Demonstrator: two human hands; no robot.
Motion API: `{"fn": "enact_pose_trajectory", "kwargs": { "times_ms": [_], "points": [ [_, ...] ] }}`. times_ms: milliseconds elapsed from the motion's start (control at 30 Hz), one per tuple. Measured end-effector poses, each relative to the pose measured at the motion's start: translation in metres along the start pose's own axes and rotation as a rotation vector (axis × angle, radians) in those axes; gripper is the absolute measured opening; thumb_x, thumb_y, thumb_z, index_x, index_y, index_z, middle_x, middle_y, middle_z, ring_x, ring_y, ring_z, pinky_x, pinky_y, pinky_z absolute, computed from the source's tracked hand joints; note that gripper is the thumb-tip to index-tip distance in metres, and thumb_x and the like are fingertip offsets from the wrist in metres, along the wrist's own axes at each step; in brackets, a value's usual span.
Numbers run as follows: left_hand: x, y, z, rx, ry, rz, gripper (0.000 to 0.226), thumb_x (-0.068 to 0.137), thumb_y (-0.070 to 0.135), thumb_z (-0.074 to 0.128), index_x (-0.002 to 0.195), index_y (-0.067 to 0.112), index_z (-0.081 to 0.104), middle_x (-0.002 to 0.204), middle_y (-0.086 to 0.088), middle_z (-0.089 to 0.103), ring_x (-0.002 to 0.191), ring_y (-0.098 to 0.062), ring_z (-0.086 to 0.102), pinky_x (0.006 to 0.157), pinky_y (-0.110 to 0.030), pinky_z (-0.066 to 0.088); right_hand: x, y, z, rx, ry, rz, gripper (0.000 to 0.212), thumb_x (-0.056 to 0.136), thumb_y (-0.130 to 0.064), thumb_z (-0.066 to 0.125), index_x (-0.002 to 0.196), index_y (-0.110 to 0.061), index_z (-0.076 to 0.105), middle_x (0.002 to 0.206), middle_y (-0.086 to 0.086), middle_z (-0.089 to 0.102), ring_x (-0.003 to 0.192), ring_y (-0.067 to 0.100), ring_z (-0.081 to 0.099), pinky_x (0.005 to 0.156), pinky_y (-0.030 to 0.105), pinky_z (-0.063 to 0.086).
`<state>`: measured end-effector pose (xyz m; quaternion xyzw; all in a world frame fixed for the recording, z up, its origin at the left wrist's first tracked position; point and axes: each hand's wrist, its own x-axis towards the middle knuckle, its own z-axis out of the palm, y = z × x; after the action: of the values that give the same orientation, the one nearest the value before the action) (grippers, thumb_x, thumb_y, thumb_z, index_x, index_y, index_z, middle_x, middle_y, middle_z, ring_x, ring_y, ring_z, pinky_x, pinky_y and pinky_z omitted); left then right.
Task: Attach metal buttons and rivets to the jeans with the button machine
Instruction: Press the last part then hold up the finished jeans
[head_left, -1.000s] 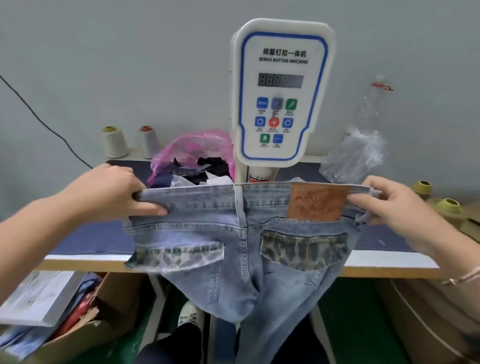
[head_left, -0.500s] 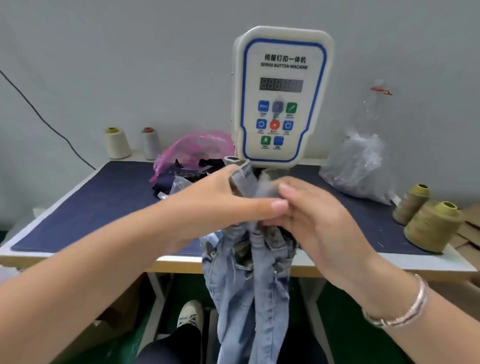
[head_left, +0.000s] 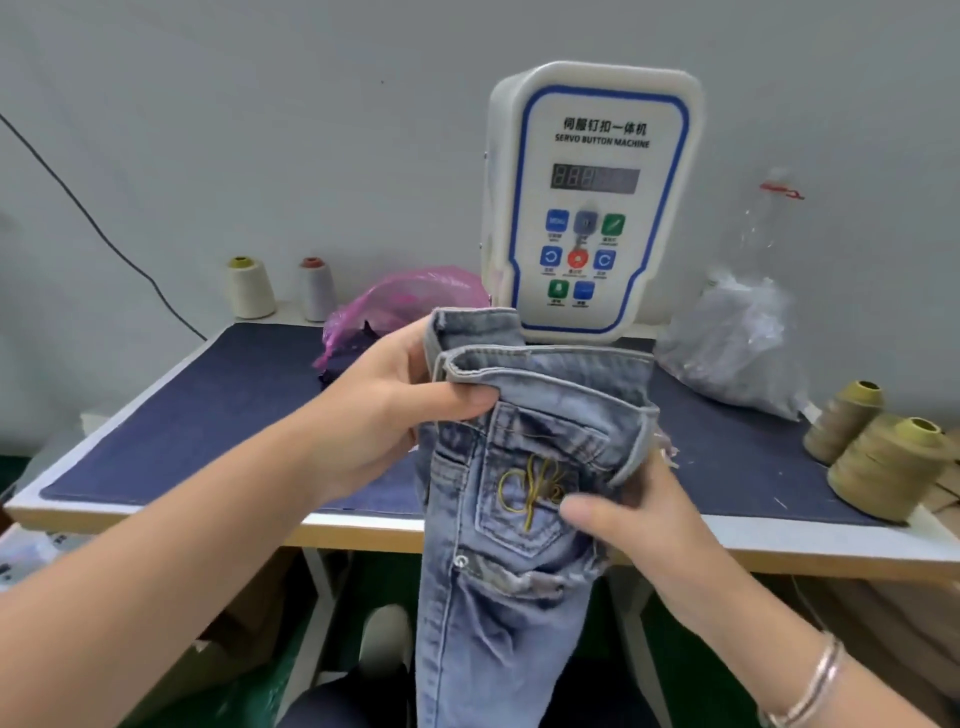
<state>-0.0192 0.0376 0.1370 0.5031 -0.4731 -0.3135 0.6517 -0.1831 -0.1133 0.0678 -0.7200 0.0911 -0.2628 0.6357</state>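
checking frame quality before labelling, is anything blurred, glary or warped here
Head view: soft, even light, no harsh glare; wide-angle lens bows the white-edged table; the white servo button machine's digits are smeared; right hand's fingertips on the light blue jeans look slightly blurred.

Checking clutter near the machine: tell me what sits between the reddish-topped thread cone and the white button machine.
In the head view, a crumpled pink plastic bag lies between the reddish-topped thread cone and the white button machine.

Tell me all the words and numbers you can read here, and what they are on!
"伺服钉扣一体机" on the button machine, top of its front panel.
"SERVO BUTTON MACHINE" just below that.
"888" on its dark display; the further digits are too dim.
Captions under its buttons: too small to read.
Yellow stitching on the jeans pocket: a squiggle, not readable.
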Motion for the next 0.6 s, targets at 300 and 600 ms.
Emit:
{"fn": "enact_pose_trajectory", "kwargs": {
  "times_ms": [300,600],
  "points": [
    [-0.028,-0.05,0.007,-0.035,-0.026,-0.023,0.075,0.069,0.042,0.084,0.128,0.063,0.042,0.14,0.019,0.052,0.132,-0.009,0.049,0.098,-0.025,0.048,0.027,-0.067,0.0,0.19,0.301,-0.284,0.02,0.066,-0.033,0.081,0.083,-0.023,0.075,0.085,-0.001,0.073,0.081,0.022,0.07,0.069,0.036,0.057],
    [-0.039,-0.051,0.033,0.098,-0.261,-0.333,0.109,0.055,0.042,0.088,0.141,0.044,0.02,0.136,0.026,0.053,0.125,0.007,0.049,0.095,-0.014,0.045,0.038,-0.093,-0.007,0.276,0.341,-0.313,0.01,0.076,-0.018,0.076,0.086,-0.018,0.077,0.093,0.006,0.075,0.087,0.026,0.071,0.072,0.034,0.057]
  ]
}}
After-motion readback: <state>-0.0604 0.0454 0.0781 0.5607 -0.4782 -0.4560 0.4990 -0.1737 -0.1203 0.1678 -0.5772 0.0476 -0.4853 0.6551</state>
